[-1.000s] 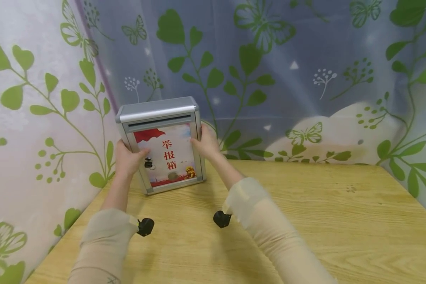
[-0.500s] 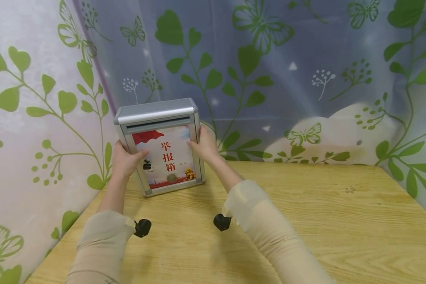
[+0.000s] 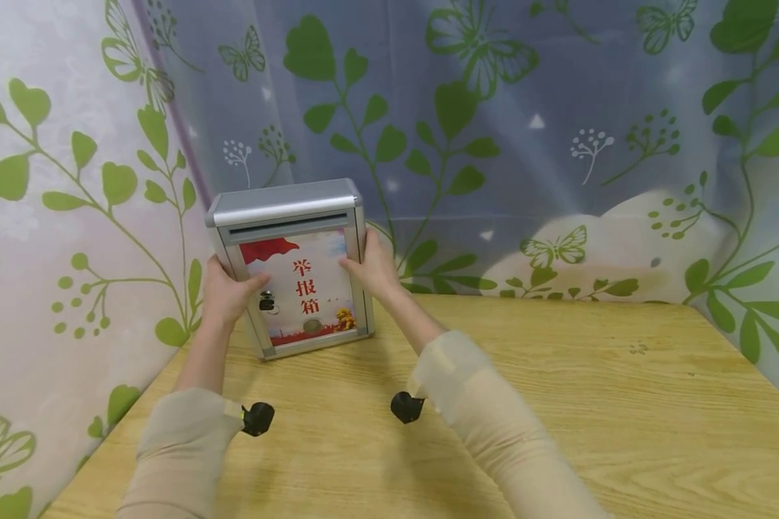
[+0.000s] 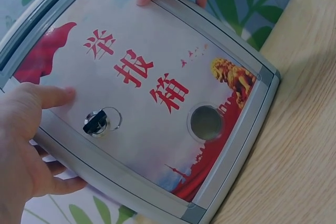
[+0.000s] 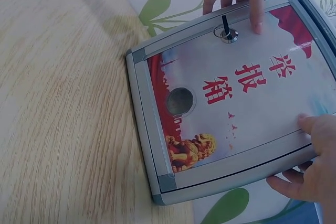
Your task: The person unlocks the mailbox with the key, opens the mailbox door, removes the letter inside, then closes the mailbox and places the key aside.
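A silver metal-framed report box with red Chinese characters and a slot near its top stands slightly tilted on the wooden table, towards the back left. My left hand grips its left side, thumb on the front panel and fingers round the edge. On the opposite side my right hand holds the frame the same way. A key with a ring sits in the lock on the front panel, just below my left thumb. Low on the panel is a round window. The back of the box is hidden.
The wooden table stretches to the right and towards me. Behind it hangs a blue curtain with leaves and butterflies, and a pale patterned curtain runs along the left. Black wrist cameras jut from both sleeves.
The box and both hands appear shifted very slightly left and down, along with a small drift of the whole view. Both hands keep the same hold on the box.
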A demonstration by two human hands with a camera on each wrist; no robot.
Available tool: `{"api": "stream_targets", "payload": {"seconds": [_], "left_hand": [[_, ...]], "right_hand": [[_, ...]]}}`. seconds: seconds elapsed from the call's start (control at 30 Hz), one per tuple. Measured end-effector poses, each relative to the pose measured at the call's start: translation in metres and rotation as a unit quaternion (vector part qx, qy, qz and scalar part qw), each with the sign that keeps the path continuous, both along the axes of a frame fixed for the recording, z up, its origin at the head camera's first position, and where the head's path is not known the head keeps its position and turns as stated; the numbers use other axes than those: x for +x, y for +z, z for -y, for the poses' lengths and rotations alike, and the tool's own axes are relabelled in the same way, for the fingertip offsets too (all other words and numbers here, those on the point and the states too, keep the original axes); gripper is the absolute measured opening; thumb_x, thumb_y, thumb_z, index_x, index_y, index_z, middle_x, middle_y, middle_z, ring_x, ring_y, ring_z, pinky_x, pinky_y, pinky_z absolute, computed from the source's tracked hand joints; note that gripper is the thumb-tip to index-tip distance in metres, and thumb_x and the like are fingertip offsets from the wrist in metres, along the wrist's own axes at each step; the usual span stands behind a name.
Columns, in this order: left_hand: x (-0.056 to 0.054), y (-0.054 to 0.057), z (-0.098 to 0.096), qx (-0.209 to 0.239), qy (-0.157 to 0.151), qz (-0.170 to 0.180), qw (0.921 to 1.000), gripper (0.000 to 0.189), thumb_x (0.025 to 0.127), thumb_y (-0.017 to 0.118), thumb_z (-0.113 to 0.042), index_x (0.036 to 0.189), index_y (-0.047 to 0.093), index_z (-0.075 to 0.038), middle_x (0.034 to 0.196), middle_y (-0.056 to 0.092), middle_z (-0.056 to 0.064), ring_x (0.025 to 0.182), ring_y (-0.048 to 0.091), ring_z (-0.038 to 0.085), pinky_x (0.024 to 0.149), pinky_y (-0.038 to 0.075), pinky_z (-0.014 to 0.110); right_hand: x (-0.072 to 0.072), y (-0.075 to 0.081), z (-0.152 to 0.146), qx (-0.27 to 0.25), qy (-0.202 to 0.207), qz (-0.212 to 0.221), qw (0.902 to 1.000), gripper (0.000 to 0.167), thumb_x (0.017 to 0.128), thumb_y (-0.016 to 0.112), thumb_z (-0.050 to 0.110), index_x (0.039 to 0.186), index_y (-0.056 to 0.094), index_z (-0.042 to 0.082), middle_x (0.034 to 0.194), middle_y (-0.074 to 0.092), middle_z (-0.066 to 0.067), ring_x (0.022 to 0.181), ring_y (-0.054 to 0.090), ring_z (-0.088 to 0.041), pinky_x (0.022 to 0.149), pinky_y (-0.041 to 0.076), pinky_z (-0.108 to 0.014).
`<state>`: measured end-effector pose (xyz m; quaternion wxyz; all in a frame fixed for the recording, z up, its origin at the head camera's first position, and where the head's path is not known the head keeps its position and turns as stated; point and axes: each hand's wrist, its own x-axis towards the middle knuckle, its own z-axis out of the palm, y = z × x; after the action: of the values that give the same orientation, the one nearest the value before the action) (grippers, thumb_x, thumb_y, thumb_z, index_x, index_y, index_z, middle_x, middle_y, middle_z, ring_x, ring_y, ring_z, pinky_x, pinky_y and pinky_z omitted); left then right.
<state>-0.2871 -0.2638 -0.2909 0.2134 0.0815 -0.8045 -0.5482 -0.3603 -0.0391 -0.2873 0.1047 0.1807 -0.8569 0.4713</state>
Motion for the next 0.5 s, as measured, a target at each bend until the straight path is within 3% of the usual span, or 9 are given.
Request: {"api": "stream_targets", "payload": {"seconds": [0.3,0.5], "left_hand": [[0.003,0.003,-0.006,0.002,0.002,0.006,1.0000,0.085,0.080,0.069,-0.013,0.143,0.013,0.001,0.141,0.031,0.024,0.129,0.032,0.035,0.106,0.026,0.043],[0.004,0.011,-0.013,-0.013,-0.001,0.001,0.9999,0.085,0.080,0.070,-0.015,0.143,0.015,0.001,0.141,0.031,0.022,0.129,0.032,0.034,0.106,0.027,0.043]], "right_hand": [[0.002,0.007,-0.008,0.021,-0.008,-0.024,0.9995,0.065,0.086,0.067,0.022,0.137,0.032,0.000,0.126,0.050,-0.016,0.114,0.051,-0.028,0.096,0.041,-0.037],[0.004,0.011,-0.016,0.011,-0.026,-0.010,0.9996,0.063,0.084,0.069,0.025,0.133,0.036,0.003,0.121,0.053,-0.015,0.110,0.053,-0.029,0.093,0.043,-0.040]]}}
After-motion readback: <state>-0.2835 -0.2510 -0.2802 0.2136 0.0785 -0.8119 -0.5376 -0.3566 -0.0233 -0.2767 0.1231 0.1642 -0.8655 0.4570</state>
